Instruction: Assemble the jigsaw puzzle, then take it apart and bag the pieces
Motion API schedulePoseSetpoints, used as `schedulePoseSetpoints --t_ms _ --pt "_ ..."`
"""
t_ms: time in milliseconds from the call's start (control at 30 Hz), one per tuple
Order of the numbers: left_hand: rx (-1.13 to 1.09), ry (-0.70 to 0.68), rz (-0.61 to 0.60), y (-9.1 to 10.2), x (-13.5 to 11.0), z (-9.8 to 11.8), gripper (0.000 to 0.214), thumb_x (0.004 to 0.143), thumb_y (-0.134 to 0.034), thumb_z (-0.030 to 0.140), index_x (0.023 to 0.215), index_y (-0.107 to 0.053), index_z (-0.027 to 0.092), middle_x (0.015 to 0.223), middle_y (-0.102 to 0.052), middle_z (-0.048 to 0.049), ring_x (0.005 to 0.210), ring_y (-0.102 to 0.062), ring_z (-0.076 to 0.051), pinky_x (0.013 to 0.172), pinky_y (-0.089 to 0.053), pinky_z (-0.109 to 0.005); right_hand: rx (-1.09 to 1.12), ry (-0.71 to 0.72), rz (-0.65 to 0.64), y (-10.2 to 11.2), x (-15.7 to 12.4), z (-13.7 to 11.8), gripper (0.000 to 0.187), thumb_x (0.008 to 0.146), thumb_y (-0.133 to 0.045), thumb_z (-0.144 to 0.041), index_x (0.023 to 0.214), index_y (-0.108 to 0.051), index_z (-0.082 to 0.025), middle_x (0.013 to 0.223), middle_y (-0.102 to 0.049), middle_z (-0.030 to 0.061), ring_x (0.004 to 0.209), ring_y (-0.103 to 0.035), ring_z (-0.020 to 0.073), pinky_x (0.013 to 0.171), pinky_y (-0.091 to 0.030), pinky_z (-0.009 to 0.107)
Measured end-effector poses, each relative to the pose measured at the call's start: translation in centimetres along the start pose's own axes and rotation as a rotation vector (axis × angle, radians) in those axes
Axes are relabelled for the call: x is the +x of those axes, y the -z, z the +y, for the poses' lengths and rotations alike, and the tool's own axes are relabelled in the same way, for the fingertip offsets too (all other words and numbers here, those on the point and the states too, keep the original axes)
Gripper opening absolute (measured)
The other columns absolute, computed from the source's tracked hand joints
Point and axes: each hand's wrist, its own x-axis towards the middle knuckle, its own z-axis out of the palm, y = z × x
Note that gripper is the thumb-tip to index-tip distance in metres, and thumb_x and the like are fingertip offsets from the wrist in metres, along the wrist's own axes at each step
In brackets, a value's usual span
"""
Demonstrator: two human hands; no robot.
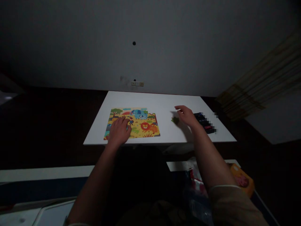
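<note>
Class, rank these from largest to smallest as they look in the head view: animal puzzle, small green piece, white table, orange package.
1. White table
2. Animal puzzle
3. Orange package
4. Small green piece

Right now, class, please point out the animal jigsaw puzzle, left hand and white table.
Animal jigsaw puzzle (137, 125): head view, its yellow middle.
Left hand (119, 130): head view, back of the hand.
White table (164, 103): head view, bare tabletop.
</note>
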Motion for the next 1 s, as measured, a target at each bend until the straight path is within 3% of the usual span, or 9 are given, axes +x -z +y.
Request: schedulePoseSetpoints --t_ms 133,267,367,500,567,733,867,1000 --pt "0.026 0.006 -0.003 0.1 0.0 0.3 0.039 0.096 -0.042 0.031 0.13 -0.06 0.023 0.145 -0.054 -0.0107 0.136 -0.047 -0.03 0.116 -0.035 -0.048 -0.115 -0.115 -0.139 1.6 -1.5 2.3 0.038 0.084 -0.07 -0.037 0.116 -0.069 -0.017 0.12 -0.066 0.0189 0.106 -0.065 0.0329 0.098 -0.05 0.048" --pt "0.044 0.0 -0.004 0.1 -0.1 0.4 0.04 0.097 -0.043 0.032 0.131 -0.06 0.023 0.145 -0.054 -0.0107 0.137 -0.046 -0.03 0.117 -0.034 -0.048 -0.266 -0.138 -0.179 0.7 -2.6 1.7 0.05 0.073 -0.081 -0.045 0.112 -0.07 -0.016 0.116 -0.064 0.021 0.114 -0.061 0.0362 0.099 -0.049 0.048" --pt "0.059 -0.013 -0.008 0.0 -0.2 0.3 0.041 0.098 -0.041 0.034 0.132 -0.059 0.021 0.146 -0.054 -0.0116 0.138 -0.046 -0.03 0.117 -0.034 -0.047 -0.286 -0.148 -0.18 0.1 -2.6 1.0 0.045 0.073 -0.081 -0.04 0.109 -0.07 -0.016 0.118 -0.063 0.021 0.111 -0.063 0.0347 0.097 -0.05 0.046" --pt "0.064 -0.023 -0.014 0.0 -0.2 0.3 0.041 0.098 -0.04 0.035 0.132 -0.059 0.02 0.146 -0.054 -0.013 0.137 -0.046 -0.03 0.117 -0.034 -0.047 -0.166 -0.122 -0.239 0.0 -2.2 0.9 0.028 0.07 -0.081 -0.03 0.093 -0.069 -0.022 0.103 -0.07 0.0128 0.092 -0.067 0.0278 0.085 -0.054 0.04" --pt "0.064 -0.021 -0.022 0.0 -0.2 0.3 0.041 0.098 -0.041 0.034 0.133 -0.058 0.021 0.147 -0.053 -0.0123 0.138 -0.046 -0.03 0.118 -0.033 -0.047 -0.103 -0.105 -0.253 -0.1 -2.1 0.9 0.029 0.068 -0.081 -0.028 0.092 -0.067 -0.023 0.098 -0.072 0.0103 0.085 -0.067 0.0259 0.079 -0.053 0.038" --pt "0.06 -0.004 -0.023 0.1 -0.3 0.4 0.041 0.098 -0.042 0.034 0.134 -0.057 0.023 0.148 -0.053 -0.0107 0.139 -0.045 -0.029 0.119 -0.032 -0.048 -0.045 -0.051 -0.247 -0.4 -2.4 0.1 0.043 0.065 -0.08 -0.023 0.104 -0.064 -0.024 0.105 -0.071 0.01 0.09 -0.067 0.0265 0.081 -0.053 0.038" --pt "0.054 -0.006 -0.012 0.1 -0.4 0.4 0.039 0.098 -0.041 0.034 0.132 -0.058 0.023 0.146 -0.053 -0.0109 0.138 -0.045 -0.029 0.118 -0.032 -0.048 0.08 0.02 -0.221 -0.7 -2.3 -0.9 0.049 0.072 -0.07 -0.018 0.12 -0.061 -0.026 0.114 -0.069 0.0109 0.09 -0.068 0.0241 0.08 -0.054 0.036" --pt "0.041 -0.016 -0.002 0.0 -0.4 0.2 0.039 0.098 -0.041 0.034 0.132 -0.058 0.022 0.146 -0.053 -0.0119 0.137 -0.046 -0.03 0.117 -0.033 -0.048 0.225 0.031 -0.228 -0.3 -1.0 -1.8 0.05 0.072 -0.069 -0.021 0.121 -0.06 -0.024 0.102 -0.071 0.0078 0.086 -0.068 0.0232 0.076 -0.055 0.035"
